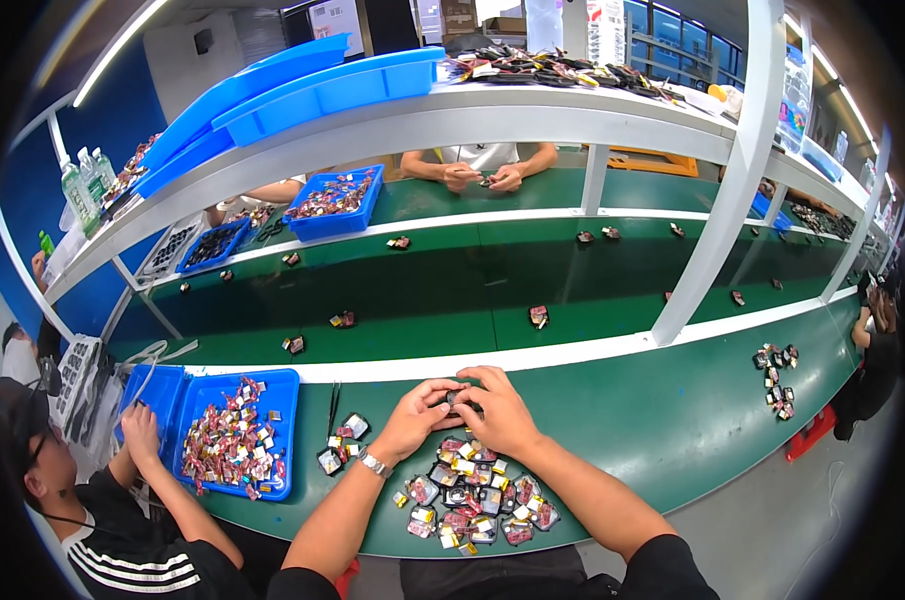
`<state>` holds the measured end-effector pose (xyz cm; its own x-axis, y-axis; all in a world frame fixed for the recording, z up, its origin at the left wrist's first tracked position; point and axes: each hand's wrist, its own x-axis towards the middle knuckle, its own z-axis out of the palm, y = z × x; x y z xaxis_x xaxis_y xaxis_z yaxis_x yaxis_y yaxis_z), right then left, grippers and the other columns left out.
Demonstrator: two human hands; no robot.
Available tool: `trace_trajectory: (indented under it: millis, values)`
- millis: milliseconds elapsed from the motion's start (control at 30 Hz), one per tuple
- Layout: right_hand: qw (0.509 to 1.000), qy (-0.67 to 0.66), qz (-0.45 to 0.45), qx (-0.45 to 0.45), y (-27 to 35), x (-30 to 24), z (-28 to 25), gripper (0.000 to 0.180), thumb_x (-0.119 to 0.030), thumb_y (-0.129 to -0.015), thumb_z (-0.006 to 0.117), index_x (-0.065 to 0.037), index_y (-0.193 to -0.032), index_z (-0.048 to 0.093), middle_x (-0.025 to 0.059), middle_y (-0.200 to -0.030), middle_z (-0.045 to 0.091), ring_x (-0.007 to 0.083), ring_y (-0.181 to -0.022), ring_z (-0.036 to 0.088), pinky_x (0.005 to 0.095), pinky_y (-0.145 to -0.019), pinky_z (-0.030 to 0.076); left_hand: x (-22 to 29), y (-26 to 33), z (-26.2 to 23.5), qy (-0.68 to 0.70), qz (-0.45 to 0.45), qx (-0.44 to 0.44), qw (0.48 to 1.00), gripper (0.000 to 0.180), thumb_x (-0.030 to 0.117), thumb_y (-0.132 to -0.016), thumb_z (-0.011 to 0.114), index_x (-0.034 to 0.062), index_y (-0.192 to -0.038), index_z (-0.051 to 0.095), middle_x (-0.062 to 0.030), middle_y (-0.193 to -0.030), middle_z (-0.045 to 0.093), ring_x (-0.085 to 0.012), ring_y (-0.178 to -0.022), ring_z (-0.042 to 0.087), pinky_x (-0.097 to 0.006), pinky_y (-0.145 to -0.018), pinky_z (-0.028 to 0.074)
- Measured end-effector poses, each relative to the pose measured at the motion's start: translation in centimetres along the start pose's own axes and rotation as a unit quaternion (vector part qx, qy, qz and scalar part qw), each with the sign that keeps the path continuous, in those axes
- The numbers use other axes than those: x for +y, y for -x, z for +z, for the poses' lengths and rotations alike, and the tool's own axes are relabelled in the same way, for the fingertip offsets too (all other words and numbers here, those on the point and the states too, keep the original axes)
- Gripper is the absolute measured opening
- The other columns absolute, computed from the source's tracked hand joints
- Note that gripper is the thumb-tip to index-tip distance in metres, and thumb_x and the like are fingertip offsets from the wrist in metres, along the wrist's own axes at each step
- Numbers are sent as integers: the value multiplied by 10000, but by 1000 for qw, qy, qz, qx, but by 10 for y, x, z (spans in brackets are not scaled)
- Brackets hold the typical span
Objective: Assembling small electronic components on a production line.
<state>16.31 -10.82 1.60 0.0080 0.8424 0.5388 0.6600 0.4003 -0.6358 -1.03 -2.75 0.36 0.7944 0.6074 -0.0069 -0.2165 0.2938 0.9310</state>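
Observation:
My left hand (420, 415) and my right hand (498, 412) meet over the green bench, fingers closed around a small dark part (454, 399). The fingers cover most of it, so its exact kind is hard to make out. Just below my hands lies a pile of small electronic units (460, 495) with black or clear casings, red wiring and yellow-and-white pieces. More such units (331, 460) sit to the left of my left wrist. Black tweezers (334, 405) lie behind those.
A blue tray (291, 440) of red-wired parts stands at my left, beside a co-worker (123, 520). Beyond a white rail, a dark green belt (423, 300) carries scattered units. A white shelf post (723, 190) rises at right. Another person's hands (483, 178) work across the belt.

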Motion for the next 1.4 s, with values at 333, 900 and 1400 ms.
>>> trace_trajectory:
  millis: [333, 900, 1400]
  values:
    - [998, -45, 29, 32, 6, 5, 12, 92, -80, -812, 687, -59, -902, 695, 84, -1186, 605, 289, -1140, 532, 390, -950, 464, -3, -1, -2, 24, 5, 3, 1000, 321, 80, -987, 519, -3, -1292, 462, -121, -1288, 544, -212, -1177, 570, -397, -1001, 509]
    - [996, -40, 46, 70, 9, 4, 21, 162, -80, -785, 721, -90, -945, 744, 91, -1196, 625, 300, -1145, 544, 389, -940, 478, -4, 0, -4, 40, 23, 12, 999, 280, 56, -975, 539, 18, -1246, 480, -129, -1308, 553, -207, -1161, 588, -394, -990, 519]
    - [992, -81, 55, 79, 9, -2, 18, 161, -75, -793, 716, -87, -952, 742, 88, -1225, 604, 299, -1160, 526, 389, -943, 481, -7, 1, -9, 43, 23, 11, 999, 267, 32, -985, 501, 16, -1251, 484, -128, -1308, 562, -196, -1146, 596, -373, -990, 518]
